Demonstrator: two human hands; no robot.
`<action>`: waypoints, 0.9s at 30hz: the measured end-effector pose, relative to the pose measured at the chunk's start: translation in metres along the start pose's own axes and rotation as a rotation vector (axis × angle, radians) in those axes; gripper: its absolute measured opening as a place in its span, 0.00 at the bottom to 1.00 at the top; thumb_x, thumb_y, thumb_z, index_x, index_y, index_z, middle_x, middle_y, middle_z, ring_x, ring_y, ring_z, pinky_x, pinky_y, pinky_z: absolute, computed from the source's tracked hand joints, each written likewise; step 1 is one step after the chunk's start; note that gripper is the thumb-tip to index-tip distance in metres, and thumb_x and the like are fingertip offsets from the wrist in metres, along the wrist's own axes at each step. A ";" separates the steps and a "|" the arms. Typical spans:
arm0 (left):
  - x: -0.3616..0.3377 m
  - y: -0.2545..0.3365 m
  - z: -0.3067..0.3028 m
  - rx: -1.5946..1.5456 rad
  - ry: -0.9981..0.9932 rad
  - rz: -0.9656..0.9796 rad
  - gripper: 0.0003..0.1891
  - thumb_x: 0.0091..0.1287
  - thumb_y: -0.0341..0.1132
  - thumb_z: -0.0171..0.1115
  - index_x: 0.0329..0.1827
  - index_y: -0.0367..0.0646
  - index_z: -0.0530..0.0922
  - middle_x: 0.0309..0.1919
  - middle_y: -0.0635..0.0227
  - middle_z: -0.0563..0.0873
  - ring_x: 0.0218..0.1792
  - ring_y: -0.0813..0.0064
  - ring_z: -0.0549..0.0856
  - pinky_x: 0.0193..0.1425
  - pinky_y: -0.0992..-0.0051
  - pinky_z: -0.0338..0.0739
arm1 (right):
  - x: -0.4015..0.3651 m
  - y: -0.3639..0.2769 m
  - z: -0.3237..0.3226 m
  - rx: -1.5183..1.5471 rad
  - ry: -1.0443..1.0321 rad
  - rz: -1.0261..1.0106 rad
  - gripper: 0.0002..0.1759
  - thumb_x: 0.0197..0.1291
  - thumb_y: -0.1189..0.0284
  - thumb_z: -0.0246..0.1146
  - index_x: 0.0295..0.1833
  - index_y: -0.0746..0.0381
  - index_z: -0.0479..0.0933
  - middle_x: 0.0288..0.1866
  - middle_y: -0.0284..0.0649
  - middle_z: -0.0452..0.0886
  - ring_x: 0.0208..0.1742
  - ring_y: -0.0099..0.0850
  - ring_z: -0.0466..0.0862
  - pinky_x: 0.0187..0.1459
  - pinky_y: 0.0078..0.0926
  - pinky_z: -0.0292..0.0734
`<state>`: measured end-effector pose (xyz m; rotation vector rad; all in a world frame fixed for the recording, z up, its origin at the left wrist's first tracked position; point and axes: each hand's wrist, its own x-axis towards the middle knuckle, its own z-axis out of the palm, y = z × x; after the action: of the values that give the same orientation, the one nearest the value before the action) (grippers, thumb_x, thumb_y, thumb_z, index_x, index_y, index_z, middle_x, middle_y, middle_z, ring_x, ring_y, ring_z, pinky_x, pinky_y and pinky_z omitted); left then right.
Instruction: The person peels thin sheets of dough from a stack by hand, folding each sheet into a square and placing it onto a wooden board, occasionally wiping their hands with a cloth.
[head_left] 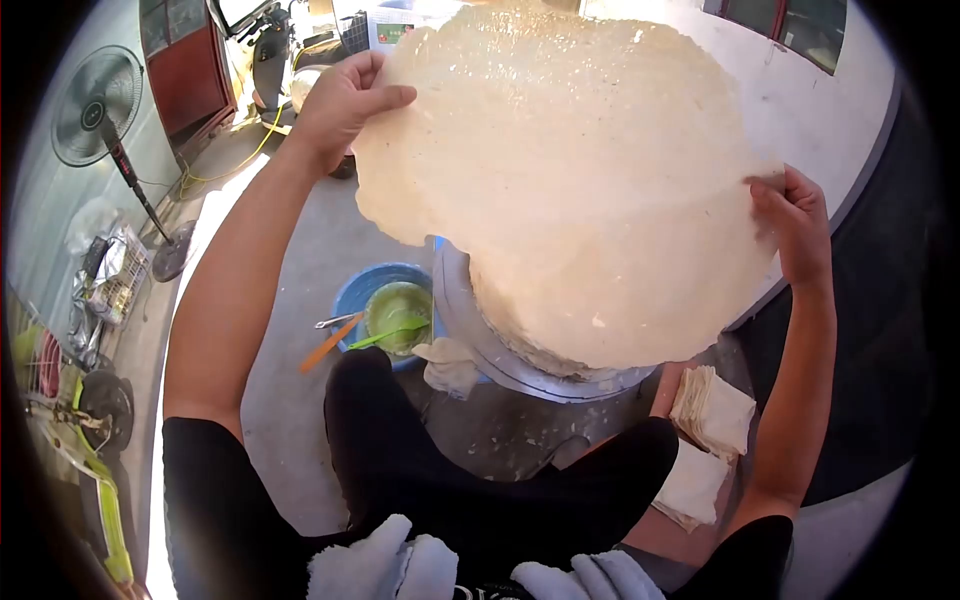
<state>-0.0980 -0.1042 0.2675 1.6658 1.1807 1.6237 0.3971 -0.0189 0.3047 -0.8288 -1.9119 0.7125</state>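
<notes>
A large, thin, pale flatbread sheet [570, 150] with a ragged edge is stretched out between my two hands. My left hand [345, 110] pinches its upper left edge between thumb and fingers. At the right edge my right hand [795, 215] grips it the same way. Below the sheet stands a round grey griddle or drum [470, 330], mostly hidden by the sheet. More pale layers [530, 345] show under the sheet's lower edge. A crumpled pale cloth [450, 370] lies against the drum's lower left side.
A blue basin [350, 290] holds a green bowl [385, 305] with a green spatula [400, 330]; an orange-handled tool [325, 348] leans there. Folded pale sheets [712, 410] lie in stacks at lower right. A standing fan [95, 110] and a scooter [275, 60] are behind.
</notes>
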 end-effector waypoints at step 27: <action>-0.033 -0.129 0.097 0.098 0.028 0.124 0.10 0.60 0.21 0.73 0.39 0.40 0.79 0.40 0.66 0.88 0.48 0.72 0.88 0.56 0.72 0.82 | -0.059 0.132 -0.009 -0.411 0.246 -0.195 0.17 0.54 0.89 0.57 0.47 0.66 0.83 0.40 0.41 0.86 0.43 0.32 0.87 0.46 0.25 0.79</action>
<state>-0.0291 -0.0505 0.1277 1.8158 1.2090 1.6931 0.4610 0.0164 0.1793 -0.9145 -1.9044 0.0896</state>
